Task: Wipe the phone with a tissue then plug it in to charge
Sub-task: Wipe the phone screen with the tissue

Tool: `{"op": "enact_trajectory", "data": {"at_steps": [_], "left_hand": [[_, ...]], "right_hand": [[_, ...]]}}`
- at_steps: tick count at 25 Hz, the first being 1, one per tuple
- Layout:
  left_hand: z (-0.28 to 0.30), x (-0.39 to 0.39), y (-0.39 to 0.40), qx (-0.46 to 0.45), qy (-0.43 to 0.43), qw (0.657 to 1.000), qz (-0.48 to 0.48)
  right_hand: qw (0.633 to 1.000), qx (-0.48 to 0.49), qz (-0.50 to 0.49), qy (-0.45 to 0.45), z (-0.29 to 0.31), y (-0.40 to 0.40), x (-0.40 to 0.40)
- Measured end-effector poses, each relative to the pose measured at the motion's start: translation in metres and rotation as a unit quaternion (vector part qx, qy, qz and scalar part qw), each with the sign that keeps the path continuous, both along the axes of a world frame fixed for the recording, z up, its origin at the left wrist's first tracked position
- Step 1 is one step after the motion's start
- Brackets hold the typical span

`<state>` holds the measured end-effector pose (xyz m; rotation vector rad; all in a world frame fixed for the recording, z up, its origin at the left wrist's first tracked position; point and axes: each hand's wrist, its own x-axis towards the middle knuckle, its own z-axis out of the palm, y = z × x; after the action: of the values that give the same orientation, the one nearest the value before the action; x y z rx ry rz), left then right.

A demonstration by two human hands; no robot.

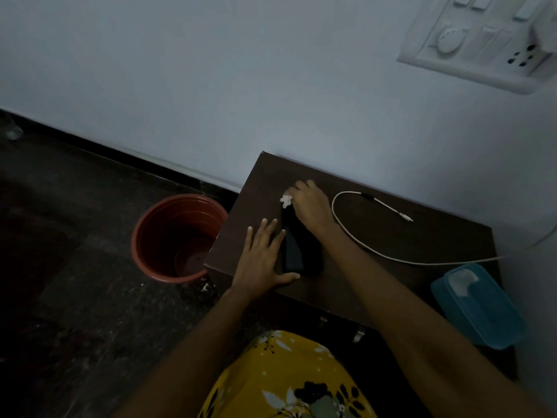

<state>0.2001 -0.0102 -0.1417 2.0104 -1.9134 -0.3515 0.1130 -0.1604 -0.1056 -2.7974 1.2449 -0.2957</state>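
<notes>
A dark phone [294, 250] lies flat on the brown table [376, 245], its long side running away from me. My left hand [262, 254] rests flat beside its left edge, fingers spread, thumb at its near corner. My right hand [310, 203] is closed on a crumpled white tissue [286, 200] and presses it on the phone's far end. A white charging cable [355, 236] curves over the table to the right of the phone, its loose plug end [408, 219] lying free.
A red-brown bucket [177, 236] stands on the dark floor left of the table. A blue lidded box [479, 306] sits at the table's right near corner. A white switchboard [488, 40] with a plugged-in adapter [545, 34] hangs on the wall, upper right.
</notes>
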Motion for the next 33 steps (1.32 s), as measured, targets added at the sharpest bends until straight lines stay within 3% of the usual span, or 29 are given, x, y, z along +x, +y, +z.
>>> {"op": "enact_trajectory", "data": {"at_steps": [8, 15, 18, 20, 23, 25, 28, 33], "left_hand": [[0.003, -0.006, 0.004, 0.046, -0.031, 0.996, 0.068], [0.006, -0.008, 0.007, 0.036, -0.020, 0.996, 0.081], [0.005, -0.007, 0.006, 0.025, -0.016, 0.996, 0.083], [0.001, -0.008, 0.006, 0.029, -0.005, 0.996, 0.082], [0.002, -0.008, 0.007, 0.035, -0.009, 0.996, 0.081], [0.005, -0.007, 0.006, 0.035, -0.010, 0.997, 0.064], [0.006, -0.006, 0.003, 0.034, -0.036, 0.998, 0.045], [0.002, -0.007, 0.005, 0.020, -0.036, 0.998, 0.049]], "right_hand": [[0.979, -0.045, 0.187, 0.073, 0.008, 0.029, -0.013], [0.948, 0.008, 0.299, 0.110, 0.011, 0.072, -0.034], [0.933, 0.092, 0.334, 0.101, 0.016, 0.085, -0.042], [0.943, 0.153, 0.293, 0.034, 0.021, 0.075, -0.047], [0.985, 0.102, 0.088, -0.106, 0.022, 0.037, -0.043], [0.991, 0.098, -0.047, -0.084, 0.019, 0.015, -0.039], [0.993, 0.106, -0.058, -0.001, 0.009, 0.013, -0.045], [0.994, 0.107, -0.025, -0.008, 0.003, 0.077, -0.076]]}}
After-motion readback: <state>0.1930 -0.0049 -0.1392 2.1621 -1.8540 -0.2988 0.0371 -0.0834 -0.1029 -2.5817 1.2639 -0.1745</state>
